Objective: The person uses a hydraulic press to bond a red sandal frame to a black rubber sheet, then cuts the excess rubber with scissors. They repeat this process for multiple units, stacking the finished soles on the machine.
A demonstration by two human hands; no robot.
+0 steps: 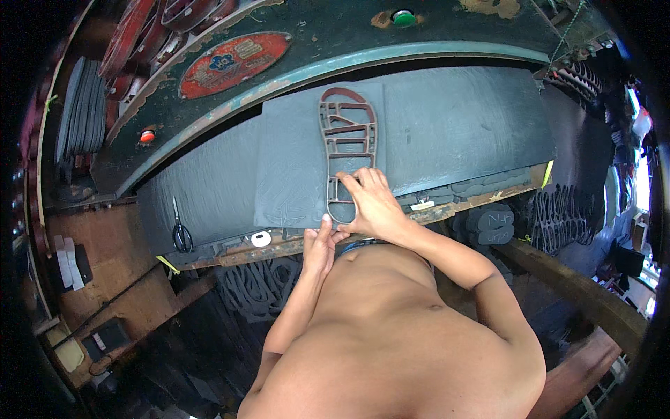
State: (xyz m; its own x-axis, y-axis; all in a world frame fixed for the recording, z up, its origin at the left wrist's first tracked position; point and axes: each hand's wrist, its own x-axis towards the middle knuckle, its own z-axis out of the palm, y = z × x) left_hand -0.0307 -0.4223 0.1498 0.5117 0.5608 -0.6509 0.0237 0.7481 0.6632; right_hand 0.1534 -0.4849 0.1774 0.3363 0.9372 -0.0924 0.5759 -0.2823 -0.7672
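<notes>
A sole-shaped metal cutting die [351, 149], reddish brown with several cross bars, lies on a grey foam sheet [289, 150] with its rounded heel end towards me. My right hand [377, 207] grips the die's near half, its fingers spanning the frame from a cross bar to the heel. By the heel, my left hand [319, 250] pinches the sheet's near edge, thumb on top and fingers lower at the edge. Under this sheet a wider grey sheet [460, 129] covers the press bed.
A dark green press beam [335, 42] with a green button [403, 19] and a red button [147, 136] spans the far side. Black-handled scissors [182, 236] and a small white case [261, 239] lie near the front edge. Cut-out scrap [258, 288] hangs below; dark soles [492, 225] sit right.
</notes>
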